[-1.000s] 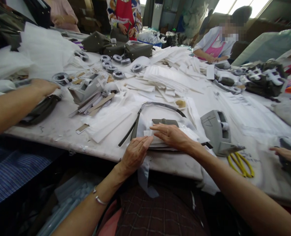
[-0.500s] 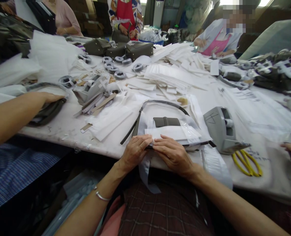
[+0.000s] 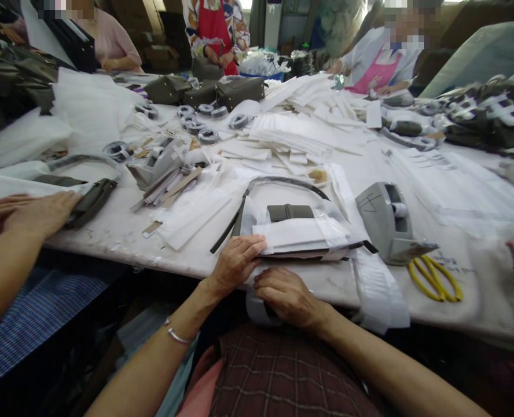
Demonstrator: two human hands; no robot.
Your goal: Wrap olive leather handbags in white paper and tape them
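A dark olive handbag [image 3: 278, 213] lies on the table in front of me, its strap [image 3: 278, 180] looped away from me. White wrapping paper [image 3: 292, 234] and clear tape cover much of its near side. My left hand [image 3: 239, 259] rests with outstretched fingers on the wrapped bag's near left corner. Just below the bag, at the table edge, my right hand [image 3: 288, 294] has its fingers curled on a thin whitish strip [image 3: 256, 308] that hangs down from the bag. The fingertips of that hand are partly hidden.
A grey tape dispenser [image 3: 385, 220] stands right of the bag, beside yellow-handled scissors [image 3: 434, 279]. A co-worker's hands [image 3: 40, 214] work on another bag at left. Paper stacks [image 3: 296, 136] and tape rolls [image 3: 207, 136] lie farther back.
My right hand has moved down off the bag's near edge to the hanging strip, which is now drawn up and bent. My left hand stays on the bag's corner.
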